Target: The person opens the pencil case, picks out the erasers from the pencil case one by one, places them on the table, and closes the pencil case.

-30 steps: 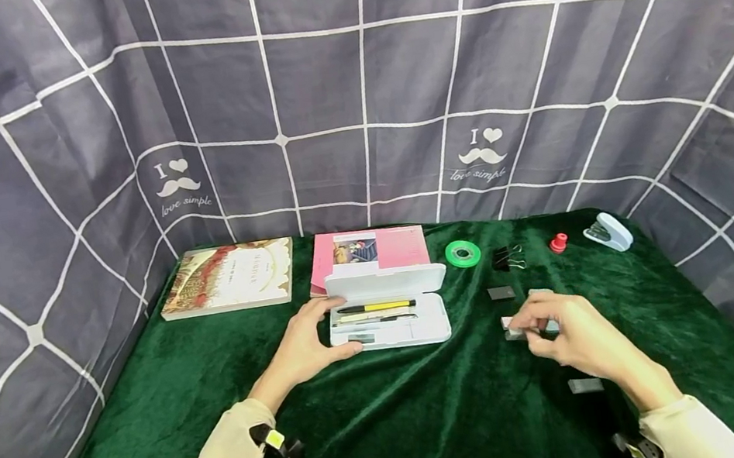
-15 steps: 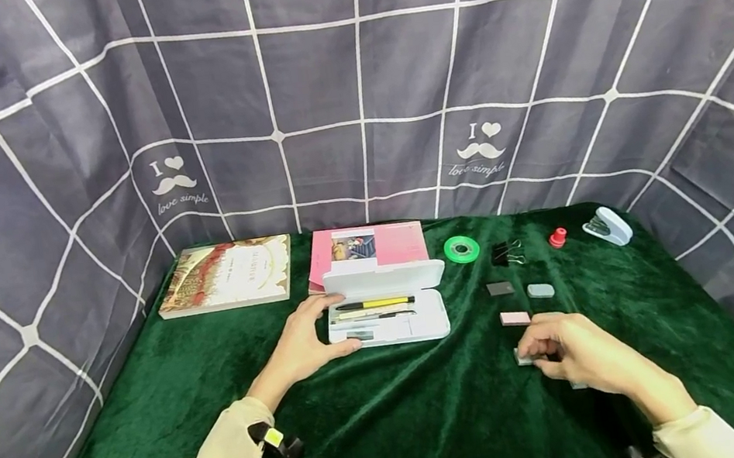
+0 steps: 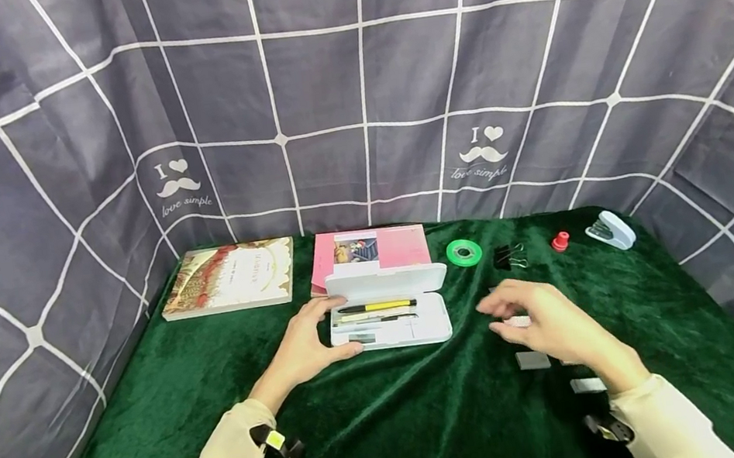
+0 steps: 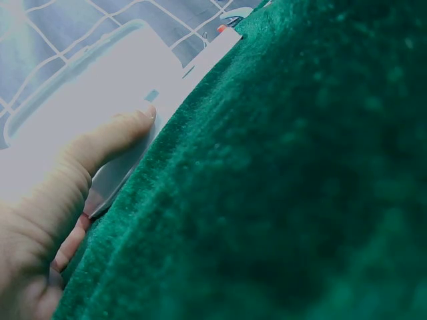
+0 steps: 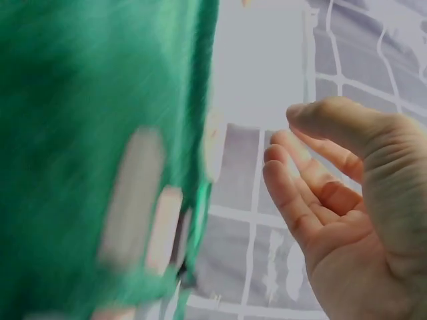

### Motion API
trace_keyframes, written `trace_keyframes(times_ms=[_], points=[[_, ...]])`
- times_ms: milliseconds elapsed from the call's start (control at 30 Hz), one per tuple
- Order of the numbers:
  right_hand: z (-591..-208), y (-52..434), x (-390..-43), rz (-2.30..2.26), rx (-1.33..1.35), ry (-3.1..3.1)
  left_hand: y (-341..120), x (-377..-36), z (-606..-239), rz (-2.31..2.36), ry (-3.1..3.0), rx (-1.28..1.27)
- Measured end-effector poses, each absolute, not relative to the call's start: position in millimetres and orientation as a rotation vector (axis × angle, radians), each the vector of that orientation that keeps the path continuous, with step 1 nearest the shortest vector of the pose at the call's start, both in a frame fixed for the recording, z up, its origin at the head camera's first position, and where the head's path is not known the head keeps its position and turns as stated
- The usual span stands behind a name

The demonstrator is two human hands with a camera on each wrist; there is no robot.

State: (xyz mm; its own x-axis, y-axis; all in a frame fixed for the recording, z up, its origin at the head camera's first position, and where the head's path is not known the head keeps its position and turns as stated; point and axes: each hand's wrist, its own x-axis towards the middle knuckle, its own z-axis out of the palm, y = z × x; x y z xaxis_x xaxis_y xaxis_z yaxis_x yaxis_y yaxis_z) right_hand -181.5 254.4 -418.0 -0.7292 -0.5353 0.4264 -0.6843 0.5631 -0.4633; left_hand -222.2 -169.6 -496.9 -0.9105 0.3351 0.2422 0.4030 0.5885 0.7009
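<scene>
My left hand (image 3: 301, 341) holds the left end of an open white pencil case (image 3: 431, 320), its thumb at the front edge and its fingers by the hinge. Inside the case lie a yellow-and-black pen (image 3: 378, 306), other slim pens and a small grey piece (image 3: 361, 338). In the left wrist view the thumb (image 4: 120, 137) lies over the case's rim. My right hand (image 3: 541, 318) is over the small blocks with nothing between its parted thumb and fingers. A pink eraser-like block (image 3: 518, 322) is partly hidden under it; a grey block (image 3: 532, 360) lies nearer me.
Another grey block (image 3: 588, 385) lies by my right wrist. Along the back of the green cloth stand a book (image 3: 233, 277), a pink booklet (image 3: 404, 243), green tape (image 3: 464, 253), black binder clips (image 3: 503, 257), a red piece (image 3: 560, 242) and a pale blue stapler (image 3: 610, 231).
My right hand came toward me and set a grey block down in front of the pink one, then let go and moved up and left. The left hand stays on the pencil case.
</scene>
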Motion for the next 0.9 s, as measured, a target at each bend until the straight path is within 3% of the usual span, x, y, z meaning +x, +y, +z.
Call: trace_keyframes(times_ms=[500, 900], points=[[-407, 126, -223, 1.075, 1.219, -2.563, -170, -225, -501, -1.242, -2.712, -0.662], [-431, 80, -226, 0.942, 1.312, -2.762, -172, -225, -500, -1.270, -2.723, -0.655]])
